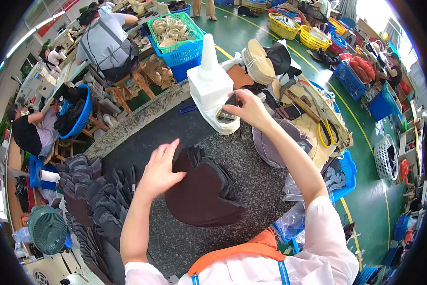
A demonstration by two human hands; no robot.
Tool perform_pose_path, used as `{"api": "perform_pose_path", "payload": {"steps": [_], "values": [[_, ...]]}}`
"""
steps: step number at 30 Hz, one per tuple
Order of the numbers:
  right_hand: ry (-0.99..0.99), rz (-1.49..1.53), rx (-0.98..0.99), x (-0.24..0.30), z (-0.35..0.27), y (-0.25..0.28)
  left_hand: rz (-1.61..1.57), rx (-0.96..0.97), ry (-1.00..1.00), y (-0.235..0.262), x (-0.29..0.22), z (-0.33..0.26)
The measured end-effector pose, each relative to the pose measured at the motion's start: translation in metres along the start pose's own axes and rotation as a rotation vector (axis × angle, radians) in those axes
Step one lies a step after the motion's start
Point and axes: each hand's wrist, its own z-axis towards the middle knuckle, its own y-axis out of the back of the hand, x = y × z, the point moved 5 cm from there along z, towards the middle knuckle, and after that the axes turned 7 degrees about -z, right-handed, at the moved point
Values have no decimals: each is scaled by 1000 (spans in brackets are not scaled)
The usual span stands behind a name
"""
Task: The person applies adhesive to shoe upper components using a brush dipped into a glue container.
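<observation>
Head view: the left hand (160, 170) lies with fingers spread and nearly flat on the top piece of a fanned stack of dark brown cut pieces (204, 190), which rests on the speckled dark worktable (251, 156) directly before the person; the fingers press on the piece rather than close around it. The right hand (249, 107) is stretched forward to the far side of the table, its fingers curled and pinched on a small dark brush-like tool (228, 110) (its exact kind cannot be told), held at the rim of a white container (212, 85) with a tall cone-shaped top; the container sits in a white wrapping. To the left of the stack, rows of grey cut pieces (87, 190) lie overlapped along the table edge; yellow-handled scissors (326, 133) lie to the right, near tan sheets. Beyond the table, a blue basket (180, 45) with a green tray holds pale rings; a seated person in a grey top (104, 42) works at a bench behind.
</observation>
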Motion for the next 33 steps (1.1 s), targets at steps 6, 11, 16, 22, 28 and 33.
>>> {"api": "perform_pose_path", "payload": {"steps": [6, 11, 16, 22, 28, 33], "values": [[157, -58, 8, 10, -36, 0, 197, -54, -443, -49, -62, -85], [426, -322, -23, 19, -54, -1, 3, -304, -482, -38, -59, -50], [335, -270, -4, 37, -65, 7, -291, -235, -357, -60, -38, -24], [313, -238, -35, 31, -64, 11, -601, -270, -464, -58, -22, -23], [385, -339, 4, 28, -60, -2, 62, -505, -471, -83, -62, -16], [522, -486, -36, 25, -71, 3, 93, -610, -718, -45, -67, -70]]}}
